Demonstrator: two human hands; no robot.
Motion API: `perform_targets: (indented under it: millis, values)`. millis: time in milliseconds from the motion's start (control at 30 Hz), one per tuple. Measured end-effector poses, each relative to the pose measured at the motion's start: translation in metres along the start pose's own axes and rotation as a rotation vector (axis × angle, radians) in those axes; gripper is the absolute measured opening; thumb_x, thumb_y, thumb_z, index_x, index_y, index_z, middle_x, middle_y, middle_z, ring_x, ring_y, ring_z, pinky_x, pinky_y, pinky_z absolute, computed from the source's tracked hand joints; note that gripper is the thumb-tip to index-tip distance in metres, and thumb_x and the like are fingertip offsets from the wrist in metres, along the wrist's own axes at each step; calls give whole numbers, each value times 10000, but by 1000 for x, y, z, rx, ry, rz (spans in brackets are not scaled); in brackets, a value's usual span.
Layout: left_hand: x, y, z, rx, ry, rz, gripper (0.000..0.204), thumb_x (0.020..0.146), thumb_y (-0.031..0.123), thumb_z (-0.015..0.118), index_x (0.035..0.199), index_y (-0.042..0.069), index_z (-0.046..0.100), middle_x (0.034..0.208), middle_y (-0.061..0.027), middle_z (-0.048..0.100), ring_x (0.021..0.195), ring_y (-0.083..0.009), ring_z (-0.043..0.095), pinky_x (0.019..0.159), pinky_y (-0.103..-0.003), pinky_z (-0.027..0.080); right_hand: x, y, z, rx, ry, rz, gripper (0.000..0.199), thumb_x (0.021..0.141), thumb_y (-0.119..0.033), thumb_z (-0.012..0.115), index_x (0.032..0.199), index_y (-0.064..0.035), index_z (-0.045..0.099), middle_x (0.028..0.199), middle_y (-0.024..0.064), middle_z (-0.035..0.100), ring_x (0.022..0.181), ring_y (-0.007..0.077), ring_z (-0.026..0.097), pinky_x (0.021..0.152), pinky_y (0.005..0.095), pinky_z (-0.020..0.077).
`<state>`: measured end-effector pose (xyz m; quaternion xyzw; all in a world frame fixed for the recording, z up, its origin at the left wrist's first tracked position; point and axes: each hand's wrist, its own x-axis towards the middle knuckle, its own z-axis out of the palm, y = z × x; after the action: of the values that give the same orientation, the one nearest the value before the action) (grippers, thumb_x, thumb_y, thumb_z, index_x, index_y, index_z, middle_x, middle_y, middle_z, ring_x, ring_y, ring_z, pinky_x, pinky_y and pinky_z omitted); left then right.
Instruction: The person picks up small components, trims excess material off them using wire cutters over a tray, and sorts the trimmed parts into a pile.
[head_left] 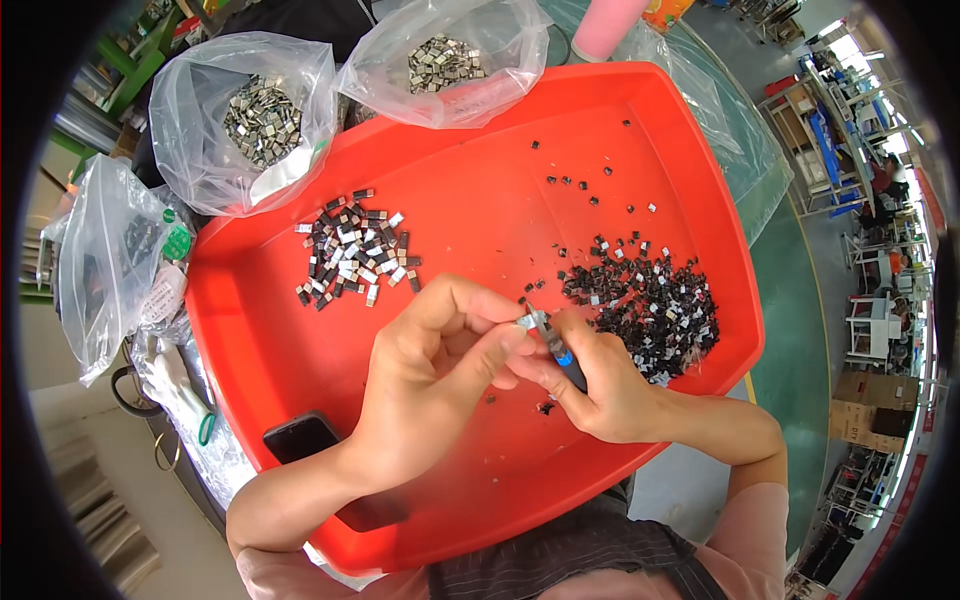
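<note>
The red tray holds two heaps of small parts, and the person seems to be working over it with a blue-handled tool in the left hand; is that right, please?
Not quite: the head view shows the blue-handled tool in the right hand, not the left. The left hand pinches a small part at the tool's tip. The red tray does hold two heaps.

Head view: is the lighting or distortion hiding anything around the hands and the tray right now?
Head view: even, bright light, the red tray clear with only soft shadows under the hands; fisheye bends the tray's rim and blacks out the corners; mild glare on the plastic bags; the small part pinched by the left hand at the tip of the right hand's tool is too tiny to resolve; windows at right are overexposed.
</note>
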<state>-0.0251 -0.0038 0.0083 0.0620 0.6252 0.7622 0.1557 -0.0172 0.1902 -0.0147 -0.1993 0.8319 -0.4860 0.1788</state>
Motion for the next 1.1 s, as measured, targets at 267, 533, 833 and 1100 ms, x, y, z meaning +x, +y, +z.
perform_targets:
  millis: [267,533,833,1100]
  values:
    - [6,-1,-10,-318,-11,-194,100,947,96,553,1024,34,540,877,-95,660,792,-174,673,661,-275,543,8,-6,-15,566,63,229,182,953,-176,546,1020,-35,453,748,21,541,625,89,531,567,262,450]
    - [7,-3,-13,-403,-24,-175,98,933,115,581,1015,66,558,887,-47,631,790,-116,609,592,-245,494,3,-12,-21,314,-257,88,262,956,-198,542,1093,6,453,933,151,612,851,266,646,721,371,484]
    - [6,-7,-9,-288,-14,-91,103,913,26,582,1007,48,545,943,-49,603,834,-111,593,606,-241,488,0,-8,-17,242,-190,-44,238,949,-176,556,1072,6,463,827,88,605,698,167,629,647,303,509]
    - [6,-3,-3,-264,-8,-179,93,898,34,592,953,75,530,876,-43,598,731,-111,586,517,-236,449,-1,-7,-20,262,-228,22,306,943,-229,562,1063,31,453,667,176,522,609,312,572,564,410,407]
